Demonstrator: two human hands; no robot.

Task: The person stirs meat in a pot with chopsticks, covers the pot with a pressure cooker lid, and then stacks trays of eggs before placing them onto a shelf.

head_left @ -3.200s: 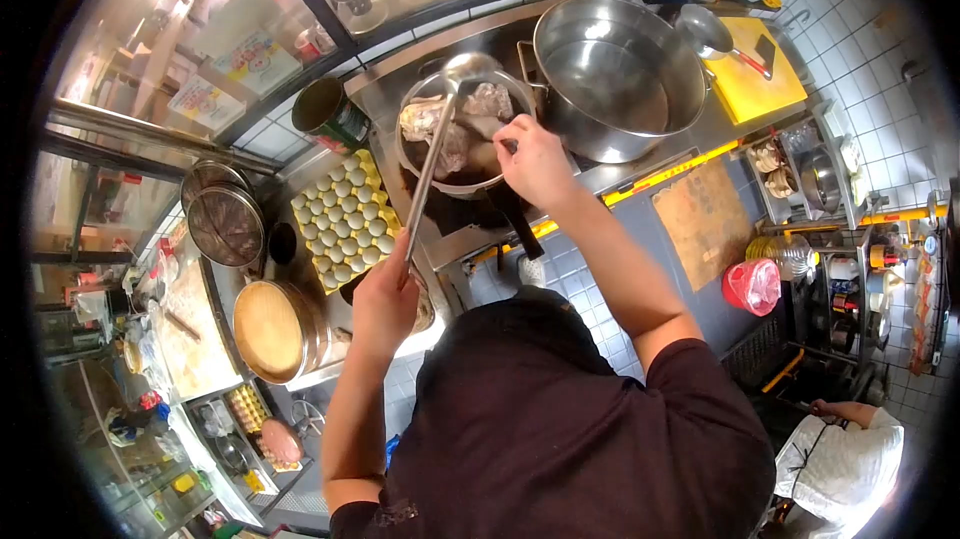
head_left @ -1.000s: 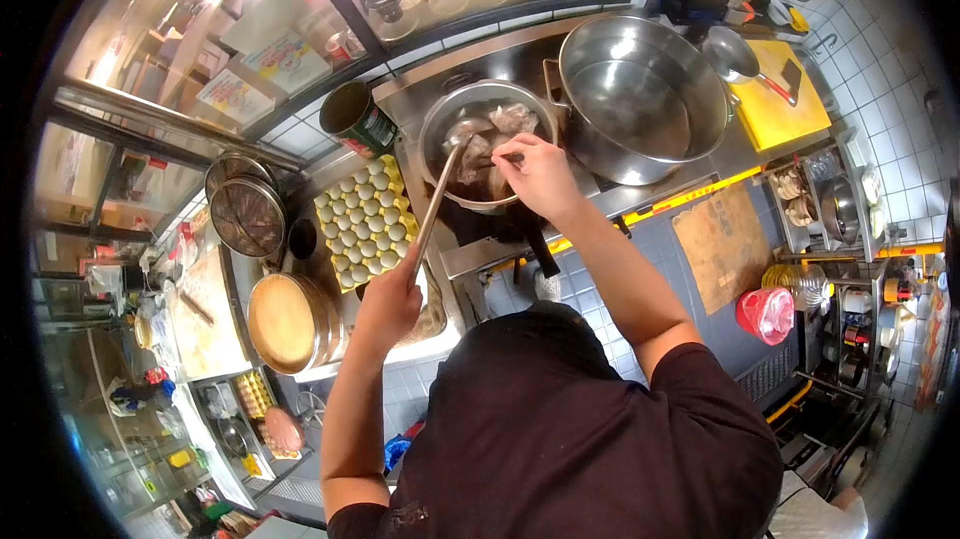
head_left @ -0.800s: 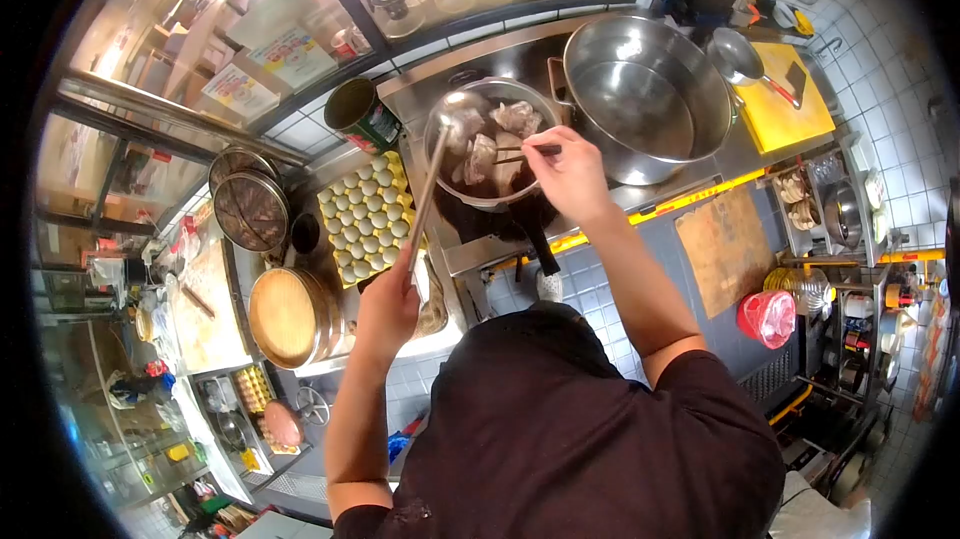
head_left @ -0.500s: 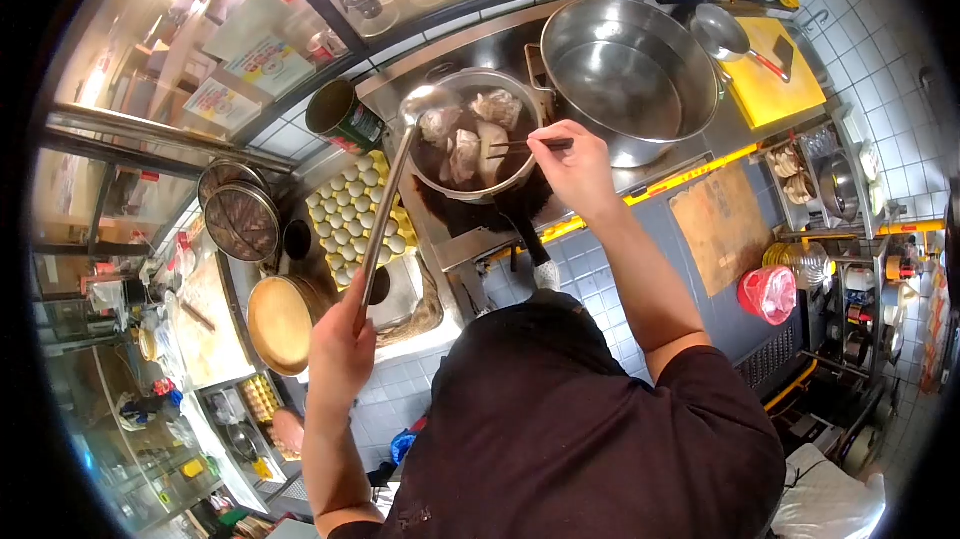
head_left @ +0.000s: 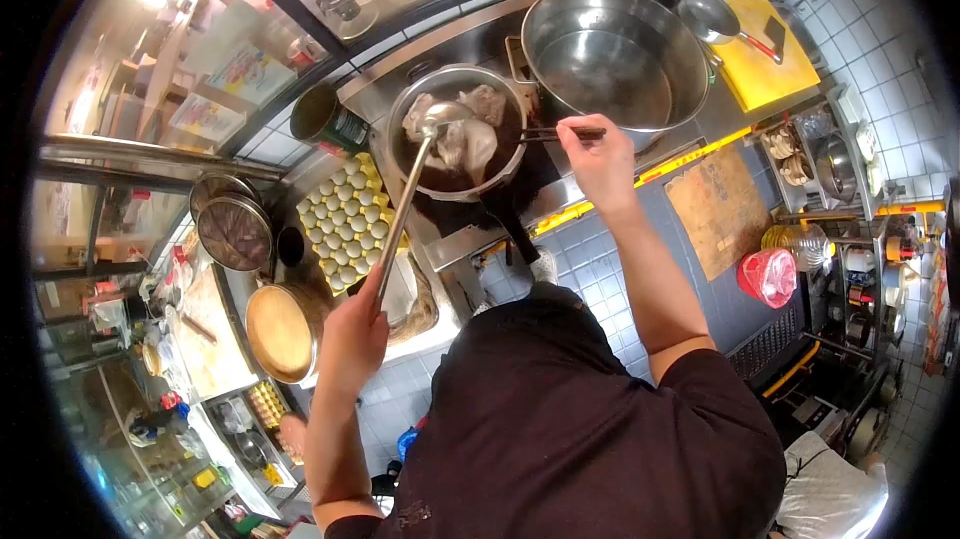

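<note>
My left hand [head_left: 354, 341] is closed round the long handle of a metal ladle [head_left: 404, 209]. The bowl of the ladle is down among pale chunks of meat [head_left: 481, 147], which sit in dark liquid inside a pressure-cooker-like pot [head_left: 397, 167] with a black handle. In my right hand [head_left: 598, 161] is a pair of dark chopsticks [head_left: 546, 133], pinched near their thick ends. Their tips reach the right rim of the pot, apart from the meat. Whether the ladle bowl carries anything is hard to make out.
A large steel stockpot [head_left: 625, 124] stands right of the pot. Beyond it, another ladle [head_left: 708, 15] lies by a yellow cutting board [head_left: 765, 79]. An egg tray [head_left: 347, 224], a tall open can [head_left: 325, 119] and a round wooden-topped container [head_left: 280, 334] are on the left.
The ladle bowl has moved right and down from the pot's left rim onto the meat. My right hand has drawn the chopsticks back to the right, away from the meat.
</note>
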